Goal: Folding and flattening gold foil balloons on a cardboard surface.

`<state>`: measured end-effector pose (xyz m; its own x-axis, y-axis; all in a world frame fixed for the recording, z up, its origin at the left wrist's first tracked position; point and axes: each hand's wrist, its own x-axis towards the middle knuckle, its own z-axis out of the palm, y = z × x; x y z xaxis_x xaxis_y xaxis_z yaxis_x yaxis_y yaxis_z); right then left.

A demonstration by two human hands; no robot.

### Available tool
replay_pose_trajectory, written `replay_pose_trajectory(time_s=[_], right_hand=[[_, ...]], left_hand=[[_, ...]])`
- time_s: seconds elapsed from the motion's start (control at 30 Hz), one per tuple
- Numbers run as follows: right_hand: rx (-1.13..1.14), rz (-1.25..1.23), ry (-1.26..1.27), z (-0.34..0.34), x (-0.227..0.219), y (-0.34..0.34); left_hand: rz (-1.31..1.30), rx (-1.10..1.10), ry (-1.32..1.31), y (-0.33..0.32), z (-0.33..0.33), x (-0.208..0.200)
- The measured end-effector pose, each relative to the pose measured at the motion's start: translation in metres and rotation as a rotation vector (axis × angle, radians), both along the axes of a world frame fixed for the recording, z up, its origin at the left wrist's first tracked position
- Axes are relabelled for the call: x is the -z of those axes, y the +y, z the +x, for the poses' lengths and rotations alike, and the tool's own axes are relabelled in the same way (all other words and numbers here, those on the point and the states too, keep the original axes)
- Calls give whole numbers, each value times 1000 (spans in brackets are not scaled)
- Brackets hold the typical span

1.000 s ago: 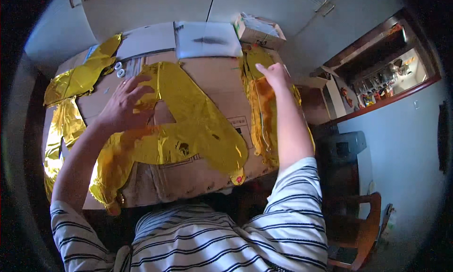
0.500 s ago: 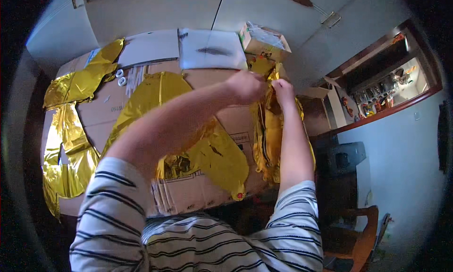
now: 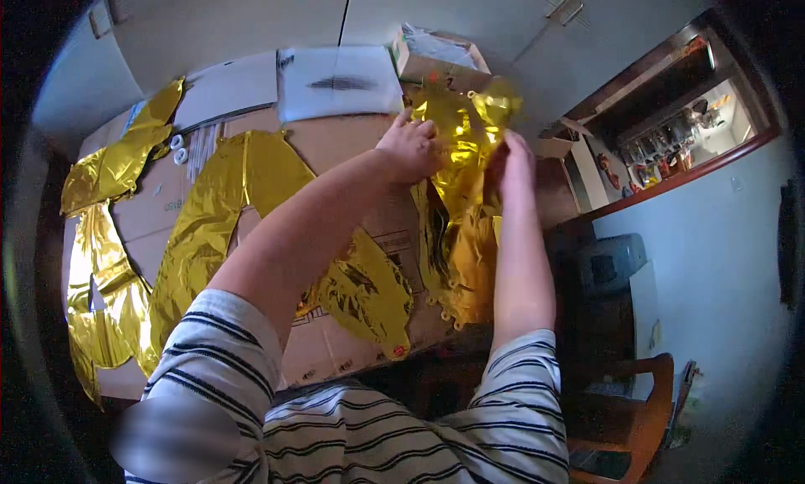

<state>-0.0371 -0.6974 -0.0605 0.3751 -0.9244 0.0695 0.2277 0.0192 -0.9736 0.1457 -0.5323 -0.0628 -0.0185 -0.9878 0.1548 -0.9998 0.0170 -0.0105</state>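
Both of my hands hold a flat gold foil balloon (image 3: 459,140) lifted off the right side of the cardboard-covered table (image 3: 352,157). My left hand (image 3: 409,148), reaching across from the left, grips its upper left part. My right hand (image 3: 513,161) grips its right edge. The rest of that balloon hangs down and lies crumpled along the table's right side. A large gold foil letter-shaped balloon (image 3: 226,224) lies flat in the middle of the cardboard, partly under my left forearm.
More gold foil balloons (image 3: 109,169) lie at the table's left side. Two white sheets (image 3: 335,81) and a small open cardboard box (image 3: 436,56) sit at the far edge. Small white rolls (image 3: 178,148) lie nearby. A wooden chair (image 3: 646,417) stands lower right.
My left hand left the middle balloon and crossed to the right. Both hands took hold of the right-hand gold balloon and raised its top off the table.
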Motion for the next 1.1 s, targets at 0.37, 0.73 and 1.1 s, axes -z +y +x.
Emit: replay_pose_trajectory(time_s=[0.37, 0.73, 1.1], right_hand=[[821, -247, 271, -360, -124, 20], [825, -992, 455, -171, -268, 245], [-306, -284, 174, 174, -127, 331]], left_hand=[[-156, 3, 73, -5, -3, 16], [-407, 437, 1358, 139, -94, -139], [-409, -25, 1782, 330, 9, -83]])
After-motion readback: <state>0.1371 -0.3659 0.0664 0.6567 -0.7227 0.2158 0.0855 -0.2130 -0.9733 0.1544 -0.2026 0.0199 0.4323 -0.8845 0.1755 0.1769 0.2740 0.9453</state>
